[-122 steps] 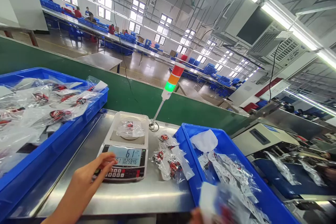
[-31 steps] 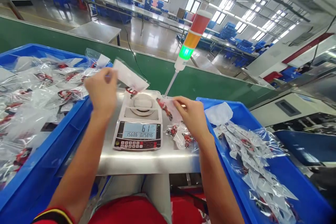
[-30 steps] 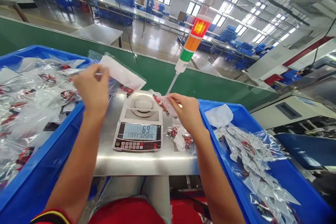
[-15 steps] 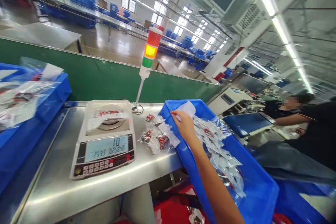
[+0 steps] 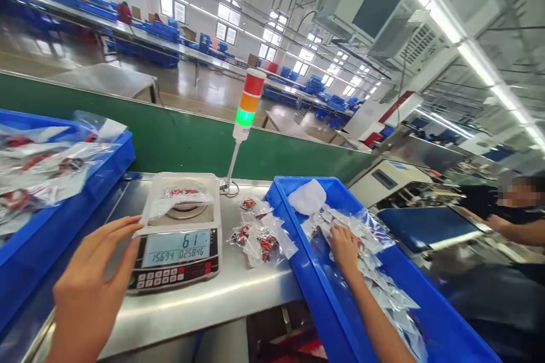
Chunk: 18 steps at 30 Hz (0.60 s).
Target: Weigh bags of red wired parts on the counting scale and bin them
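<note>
Left grip: The left grip [image 5: 91, 289] stood open with its fingers spread, the fingertips just at the left edge of the digital counting scale [image 5: 176, 255]. We saw nothing held in it.

Right grip: The right grip [image 5: 344, 247] was curled down onto the heap of clear plastic bags [image 5: 374, 272] in the right blue crate [image 5: 293, 238]. We could not tell whether it had clenched on a bag or only rested on them.

Scale: It stood just right of the left grip on the steel counter [image 5: 191, 317], showing 61, with a bagged red part [image 5: 183, 193] on its pan.

Loose bags: A small pile of bagged red parts [image 5: 259, 241] lay on the counter between the grips, just beside the right crate.

Handling: We judged the bags light, soft and slippery, likely to crumple and slide against each other. A pinch on a flat white edge seemed safer than a hold on the part inside.

Around: The left blue crate [image 5: 123, 153] of bags sat beyond the left grip, a green conveyor panel [image 5: 179, 147] and a tower light [image 5: 249, 105] stood behind the counter, and a co-worker's forearm [image 5: 515, 232] showed well right of the right grip.
</note>
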{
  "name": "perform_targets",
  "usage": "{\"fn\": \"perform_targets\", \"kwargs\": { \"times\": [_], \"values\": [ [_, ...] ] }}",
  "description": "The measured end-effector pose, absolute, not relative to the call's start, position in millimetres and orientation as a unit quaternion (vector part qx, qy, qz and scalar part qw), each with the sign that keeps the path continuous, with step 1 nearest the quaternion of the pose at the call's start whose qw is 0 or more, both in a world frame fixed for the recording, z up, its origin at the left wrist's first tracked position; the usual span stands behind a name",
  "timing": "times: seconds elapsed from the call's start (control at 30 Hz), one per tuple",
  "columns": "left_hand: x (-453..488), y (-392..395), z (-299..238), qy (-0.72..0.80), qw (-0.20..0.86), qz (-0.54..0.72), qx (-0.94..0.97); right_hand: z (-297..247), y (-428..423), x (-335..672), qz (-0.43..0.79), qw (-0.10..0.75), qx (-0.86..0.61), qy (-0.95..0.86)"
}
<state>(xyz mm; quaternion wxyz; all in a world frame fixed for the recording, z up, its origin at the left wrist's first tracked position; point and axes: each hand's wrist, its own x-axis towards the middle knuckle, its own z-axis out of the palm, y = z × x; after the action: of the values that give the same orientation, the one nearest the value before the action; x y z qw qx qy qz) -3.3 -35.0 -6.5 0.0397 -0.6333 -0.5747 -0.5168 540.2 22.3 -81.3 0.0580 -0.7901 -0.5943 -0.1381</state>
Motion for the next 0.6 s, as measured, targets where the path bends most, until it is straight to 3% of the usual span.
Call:
{"fn": "perform_targets", "kwargs": {
  "times": [0.2, 0.3, 0.4, 0.5, 0.6],
  "values": [
    [9.6, -15.5, 3.9, -0.524, 0.071, -0.475, -0.704, -57.7, 29.3, 548.2, -0.193, 0.167, -0.794, -0.551],
    [14.3, 12.7, -1.7, -0.522, 0.028, -0.409, -0.748, -16.2, 38.7, 522.7, -0.169, 0.342, -0.780, -0.495],
    [21.1, 46.4, -4.0, -0.557, -0.034, -0.356, -0.750, 36.5, 55.1, 462.1, -0.048, 0.500, -0.695, -0.515],
    [20.1, 70.7, 4.3, -0.591, -0.056, -0.356, -0.722, 76.3, 80.5, 380.4, 0.069, 0.543, -0.604, -0.579],
    [-2.6, 76.2, 23.2, -0.645, -0.038, -0.397, -0.652, 89.0, 110.3, 301.8, 0.146, 0.531, -0.521, -0.652]
  ]
}}
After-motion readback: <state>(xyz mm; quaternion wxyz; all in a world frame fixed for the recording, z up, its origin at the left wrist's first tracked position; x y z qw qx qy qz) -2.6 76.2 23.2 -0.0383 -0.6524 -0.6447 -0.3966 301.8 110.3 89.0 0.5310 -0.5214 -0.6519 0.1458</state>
